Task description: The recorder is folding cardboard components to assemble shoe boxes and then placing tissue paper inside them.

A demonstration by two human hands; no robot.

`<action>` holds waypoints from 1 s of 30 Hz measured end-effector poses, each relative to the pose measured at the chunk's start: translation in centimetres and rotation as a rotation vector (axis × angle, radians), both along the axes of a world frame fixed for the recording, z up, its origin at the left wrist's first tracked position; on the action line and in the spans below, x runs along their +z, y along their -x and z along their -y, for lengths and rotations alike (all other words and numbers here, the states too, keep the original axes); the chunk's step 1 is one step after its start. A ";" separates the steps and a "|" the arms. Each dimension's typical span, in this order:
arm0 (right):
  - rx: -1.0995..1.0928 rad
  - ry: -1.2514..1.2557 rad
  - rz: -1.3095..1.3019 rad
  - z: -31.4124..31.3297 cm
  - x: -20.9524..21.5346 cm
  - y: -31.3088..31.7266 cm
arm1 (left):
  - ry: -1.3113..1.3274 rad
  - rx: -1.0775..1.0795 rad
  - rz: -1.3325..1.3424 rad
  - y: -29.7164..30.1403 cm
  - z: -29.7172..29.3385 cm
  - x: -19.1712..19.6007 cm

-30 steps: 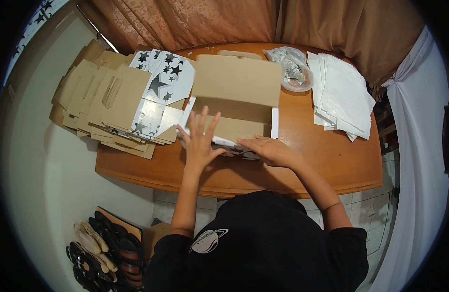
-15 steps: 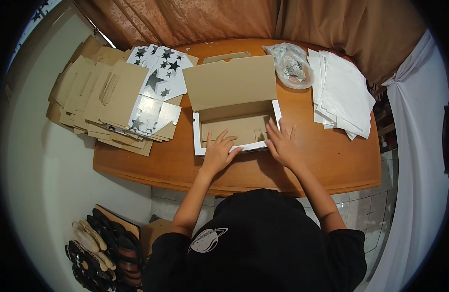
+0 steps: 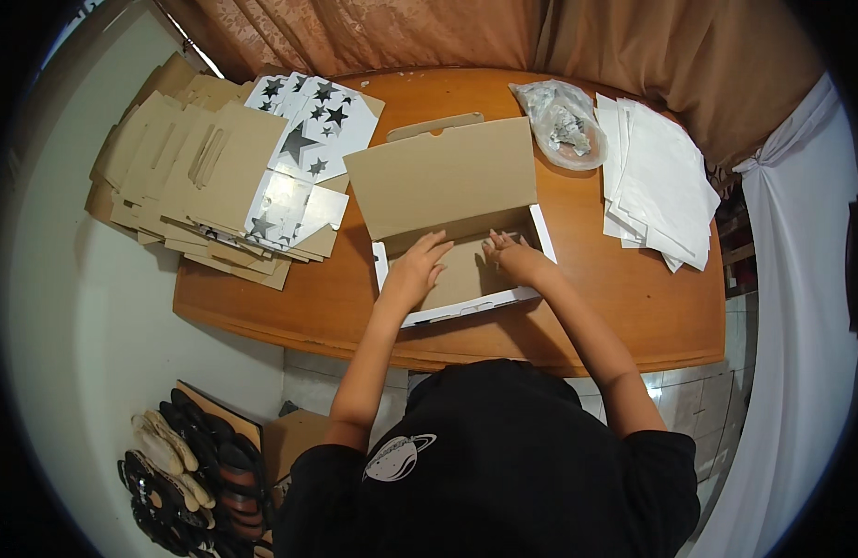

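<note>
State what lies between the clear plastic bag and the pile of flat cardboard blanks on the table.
In the head view, the open cardboard box, its lid raised, lies between the plastic bag and the cardboard blanks.

Open brown cardboard box (image 3: 452,223), white-edged, lid upright, lies on the table's middle.

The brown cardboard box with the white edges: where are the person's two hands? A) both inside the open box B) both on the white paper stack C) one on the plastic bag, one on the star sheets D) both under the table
A: the left hand and right hand both rest inside the open brown cardboard box with white edges, its lid standing up behind them.
</note>
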State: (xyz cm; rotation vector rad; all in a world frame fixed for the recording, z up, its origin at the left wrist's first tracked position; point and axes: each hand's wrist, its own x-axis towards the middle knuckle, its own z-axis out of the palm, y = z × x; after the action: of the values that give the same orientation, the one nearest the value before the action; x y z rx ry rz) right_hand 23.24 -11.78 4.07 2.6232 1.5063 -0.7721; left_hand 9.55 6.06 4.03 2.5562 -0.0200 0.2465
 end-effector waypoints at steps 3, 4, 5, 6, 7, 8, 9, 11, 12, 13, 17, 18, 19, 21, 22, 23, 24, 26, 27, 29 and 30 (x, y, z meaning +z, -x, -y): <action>0.019 0.192 -0.048 -1.1 -2.8 -1.3 | -0.110 -0.030 -0.333 -1.0 -0.1 -1.8; 0.024 0.211 -0.035 -1.1 -3.1 -1.2 | -0.223 -0.065 -0.498 -1.2 0.1 -2.3; 0.029 0.230 -0.022 -1.1 -3.4 -1.0 | -0.334 -0.103 -0.663 -1.2 0.1 -3.0; 0.049 0.256 0.028 -1.0 -3.8 -0.7 | -0.438 -0.100 -0.691 -1.3 0.3 -3.6; 0.053 0.261 0.025 -0.8 -4.0 -0.7 | -0.431 -0.099 -0.694 -1.2 0.2 -4.1; 0.066 0.247 0.049 -0.6 -4.3 -0.7 | -0.440 -0.099 -0.739 -1.1 0.1 -4.5; 0.076 0.232 0.073 -0.5 -4.3 -0.7 | -0.450 -0.101 -0.784 -1.1 0.3 -4.0; 0.085 0.263 0.073 -0.2 -4.2 -0.8 | -0.449 -0.130 -0.765 -1.3 0.5 -4.5; 0.098 0.286 0.082 -0.5 -3.7 -0.8 | -0.455 -0.149 -0.740 -1.4 0.3 -4.7; 0.100 0.282 0.082 -0.7 -3.2 -0.7 | -0.457 -0.146 -0.742 -1.3 0.2 -4.9; 0.108 0.298 0.015 -0.6 -3.6 -0.6 | -0.587 -0.210 -0.727 -1.7 0.8 -4.7; 0.146 0.346 0.033 -0.8 -3.5 -0.4 | -0.614 -0.209 -0.739 -1.8 0.8 -4.5; 0.148 0.344 0.030 -0.9 -3.3 -0.3 | -0.615 -0.208 -0.743 -1.7 0.8 -4.7; 0.150 0.398 0.065 -1.3 -2.6 -0.2 | -0.648 -0.187 -0.686 -1.6 0.9 -5.0; 0.153 0.395 0.069 -1.4 -2.4 -0.2 | -0.649 -0.181 -0.684 -1.8 0.8 -5.0; 0.127 0.390 0.048 -1.5 -2.1 -0.2 | -0.645 -0.216 -0.671 -1.9 0.5 -4.9; 0.097 0.386 0.026 -1.5 -1.9 -0.1 | -0.643 -0.254 -0.657 -2.1 0.4 -4.8; 0.081 0.370 -0.015 -1.5 -1.2 -0.2 | -0.594 -0.287 -0.669 -2.9 -0.3 -4.3; 0.063 0.358 -0.062 -1.2 -0.9 -0.5 | -0.542 -0.326 -0.684 -3.5 -0.2 -3.5; 0.029 0.154 -0.111 0.0 -0.4 -0.8 | -0.522 -0.309 -0.552 -4.9 0.5 -2.0; 0.002 -0.043 -0.162 1.1 -0.2 -0.8 | -0.489 -0.293 -0.428 -5.6 1.4 -0.6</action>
State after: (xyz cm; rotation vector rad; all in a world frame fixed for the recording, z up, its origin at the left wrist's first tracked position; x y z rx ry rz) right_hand 24.05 -12.89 3.91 2.6463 1.5808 -0.9846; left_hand 15.18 4.62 3.42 2.9837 -0.3249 -0.4742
